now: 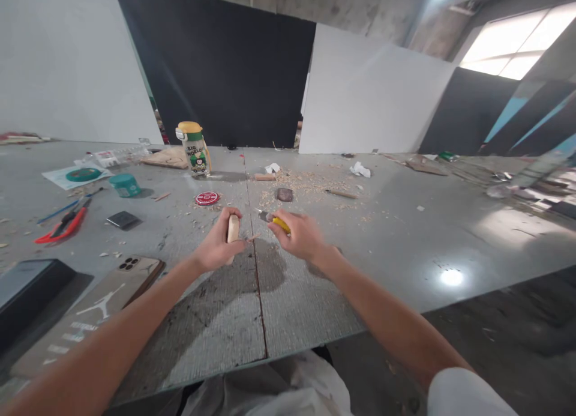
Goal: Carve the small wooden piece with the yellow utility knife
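Observation:
My left hand [219, 243] is closed around a short pale wooden stick [233, 229], held upright just above the grey table [405, 242]. Beside it, my right hand [300, 233] grips a yellow-handled utility knife [275, 221], with the blade end pointing left toward the stick. The two hands are a little apart over the seam in the tabletop. Wood shavings [310, 185] lie scattered on the table beyond the hands.
A yellow-lidded bottle [194, 148], red round tin [207, 198], teal pot [125, 185], red pliers [63, 225], a small dark pad [122, 219] and a phone [90, 311] lie at left. Crumpled paper [360, 169], a wooden piece [265, 176] and a dark block [284, 194] are farther back.

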Available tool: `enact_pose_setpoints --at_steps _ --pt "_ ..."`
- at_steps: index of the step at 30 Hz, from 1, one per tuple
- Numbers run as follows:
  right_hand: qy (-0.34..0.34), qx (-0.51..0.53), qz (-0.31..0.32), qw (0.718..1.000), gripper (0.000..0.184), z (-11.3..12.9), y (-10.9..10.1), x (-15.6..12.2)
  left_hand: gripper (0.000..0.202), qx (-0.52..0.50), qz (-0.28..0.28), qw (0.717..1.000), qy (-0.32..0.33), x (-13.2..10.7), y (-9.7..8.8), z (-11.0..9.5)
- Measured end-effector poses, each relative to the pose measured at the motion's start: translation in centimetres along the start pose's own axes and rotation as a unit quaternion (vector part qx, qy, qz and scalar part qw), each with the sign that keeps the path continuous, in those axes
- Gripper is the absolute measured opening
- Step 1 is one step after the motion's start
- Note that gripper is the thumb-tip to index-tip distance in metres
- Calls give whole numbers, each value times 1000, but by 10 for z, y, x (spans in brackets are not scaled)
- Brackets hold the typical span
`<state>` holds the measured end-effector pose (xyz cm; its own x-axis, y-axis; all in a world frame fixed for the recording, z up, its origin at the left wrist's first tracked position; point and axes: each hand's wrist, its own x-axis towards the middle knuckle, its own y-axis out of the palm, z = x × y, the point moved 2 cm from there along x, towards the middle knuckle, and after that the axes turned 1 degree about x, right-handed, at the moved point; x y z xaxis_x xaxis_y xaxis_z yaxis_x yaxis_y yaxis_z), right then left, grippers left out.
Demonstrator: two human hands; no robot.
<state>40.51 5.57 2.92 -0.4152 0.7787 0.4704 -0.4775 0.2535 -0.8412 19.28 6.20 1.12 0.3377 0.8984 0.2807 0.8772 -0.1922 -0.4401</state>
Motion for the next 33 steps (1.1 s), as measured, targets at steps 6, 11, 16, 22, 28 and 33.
enact_pose_setpoints --at_steps 6,11,16,22,28,33 --pt "-73 37 54 995 34 22 7 -13 43 -41 4 999 11 0 8 3" --pt "-75 9 57 995 35 25 13 -17 42 -30 23 999 32 -2 12 1" --pt "-73 19 48 996 36 24 13 -17 42 -19 15 1000 16 -3 12 -3" --pt "-72 27 45 996 35 24 11 -17 44 -12 1 1000 15 -3 13 -7" --pt "-60 20 47 997 34 25 8 -16 45 30 -17 999 35 -3 13 5" --pt "-69 6 65 995 33 27 7 -16 45 88 -27 995 34 -3 11 15"
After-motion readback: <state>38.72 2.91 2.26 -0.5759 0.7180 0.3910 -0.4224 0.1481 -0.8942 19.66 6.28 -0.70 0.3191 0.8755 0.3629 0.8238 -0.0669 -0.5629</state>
